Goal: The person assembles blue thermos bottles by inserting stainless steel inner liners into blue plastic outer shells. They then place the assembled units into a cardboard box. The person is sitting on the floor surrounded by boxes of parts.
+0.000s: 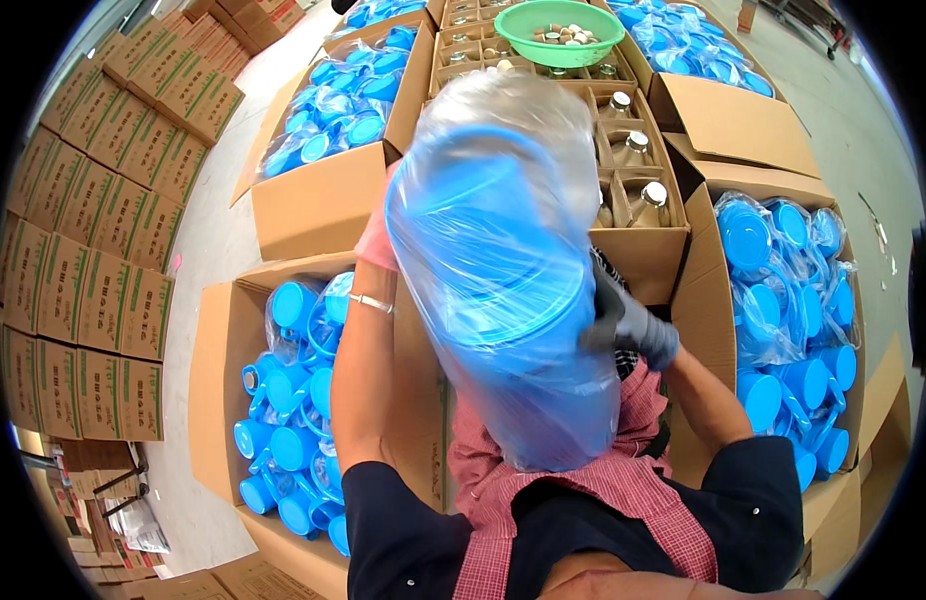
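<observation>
A large blue plastic thermos flask (493,290), wrapped in a clear plastic bag, is held up tilted in front of my chest. The bag's crumpled, silvery upper part (528,110) is blurred. On the flask's left side is my left hand (379,232) in a pinkish glove, closed on it, its fingers mostly hidden behind the bag. My right hand (631,322), in a grey glove, grips the opposite side, lower down. Behind the flask, a divided carton (638,243) holds silvery bottles with white tops (633,148), partly covered by the bag.
Open cartons of blue flasks stand at near left (293,448), near right (783,320), far left (343,100) and far right (693,45). A green basin (523,42) of small stoppers rests on the divided cartons. Stacked brown cartons (83,290) line the left side.
</observation>
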Demonstrator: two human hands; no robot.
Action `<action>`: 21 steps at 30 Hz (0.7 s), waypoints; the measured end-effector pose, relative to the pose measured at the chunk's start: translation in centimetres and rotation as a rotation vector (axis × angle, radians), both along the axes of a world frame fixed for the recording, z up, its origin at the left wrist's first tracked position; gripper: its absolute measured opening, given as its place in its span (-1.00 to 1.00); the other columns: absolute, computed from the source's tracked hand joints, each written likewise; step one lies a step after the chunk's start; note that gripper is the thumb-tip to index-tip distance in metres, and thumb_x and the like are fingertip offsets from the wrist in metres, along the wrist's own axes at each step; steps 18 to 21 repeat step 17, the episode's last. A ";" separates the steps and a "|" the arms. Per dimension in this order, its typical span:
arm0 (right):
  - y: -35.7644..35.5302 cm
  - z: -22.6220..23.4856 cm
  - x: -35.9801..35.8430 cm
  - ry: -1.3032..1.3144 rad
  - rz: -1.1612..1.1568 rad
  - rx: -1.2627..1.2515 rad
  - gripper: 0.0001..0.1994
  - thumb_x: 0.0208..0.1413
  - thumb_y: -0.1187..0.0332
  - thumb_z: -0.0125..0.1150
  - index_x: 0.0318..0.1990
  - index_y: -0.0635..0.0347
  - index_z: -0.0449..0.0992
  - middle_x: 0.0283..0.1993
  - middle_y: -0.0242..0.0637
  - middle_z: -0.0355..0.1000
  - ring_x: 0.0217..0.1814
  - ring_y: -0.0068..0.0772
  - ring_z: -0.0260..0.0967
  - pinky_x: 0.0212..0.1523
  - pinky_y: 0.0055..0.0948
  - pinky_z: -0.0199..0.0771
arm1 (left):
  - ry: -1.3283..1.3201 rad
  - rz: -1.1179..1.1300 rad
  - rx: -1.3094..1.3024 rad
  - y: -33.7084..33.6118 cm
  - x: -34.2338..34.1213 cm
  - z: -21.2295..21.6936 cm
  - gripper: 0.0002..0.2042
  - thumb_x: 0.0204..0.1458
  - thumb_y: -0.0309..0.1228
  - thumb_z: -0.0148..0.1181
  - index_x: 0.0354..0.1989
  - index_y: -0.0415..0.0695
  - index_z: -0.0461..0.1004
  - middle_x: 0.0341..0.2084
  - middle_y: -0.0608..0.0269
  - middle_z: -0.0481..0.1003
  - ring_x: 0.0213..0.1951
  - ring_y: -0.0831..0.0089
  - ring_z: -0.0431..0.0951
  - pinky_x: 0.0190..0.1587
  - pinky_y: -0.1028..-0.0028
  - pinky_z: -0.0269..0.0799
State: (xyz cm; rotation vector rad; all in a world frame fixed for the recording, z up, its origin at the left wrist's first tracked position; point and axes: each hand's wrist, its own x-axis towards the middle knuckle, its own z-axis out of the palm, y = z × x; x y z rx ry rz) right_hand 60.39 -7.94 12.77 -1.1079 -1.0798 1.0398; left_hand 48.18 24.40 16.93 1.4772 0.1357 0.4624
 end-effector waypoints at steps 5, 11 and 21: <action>-6.4 -2.5 -6.5 -0.422 -0.081 -0.082 0.23 -0.31 0.09 0.54 0.39 0.31 -0.31 0.36 0.11 -0.02 0.40 -0.09 -0.03 0.35 -0.25 -0.01 | -0.078 0.003 -0.219 1.6 0.7 -2.2 -0.59 0.23 -0.43 -0.08 0.24 -0.24 0.18 0.10 0.16 0.33 0.08 0.44 0.36 0.15 0.40 0.32; -10.9 -3.6 -0.6 -0.630 0.103 -0.309 0.03 -0.21 0.00 0.46 0.33 0.33 -0.03 0.34 0.07 0.04 0.40 -0.01 -0.02 0.36 -0.24 0.00 | 0.086 -0.027 -0.213 -5.6 -0.2 0.2 -0.46 0.24 -0.08 -0.08 0.26 -0.22 0.17 0.05 0.25 0.36 0.00 0.51 0.37 0.12 0.49 0.27; 2.0 1.2 8.8 0.184 -0.288 0.059 -0.42 0.28 -0.05 -0.16 0.35 0.01 0.07 0.36 -0.31 0.06 0.33 -0.31 0.11 0.28 -0.30 0.15 | 0.029 0.164 0.210 -11.3 -3.8 -1.0 -0.05 -0.16 -0.07 0.36 0.37 -0.15 -0.05 0.33 0.11 0.01 0.32 0.28 0.07 0.34 0.27 -0.03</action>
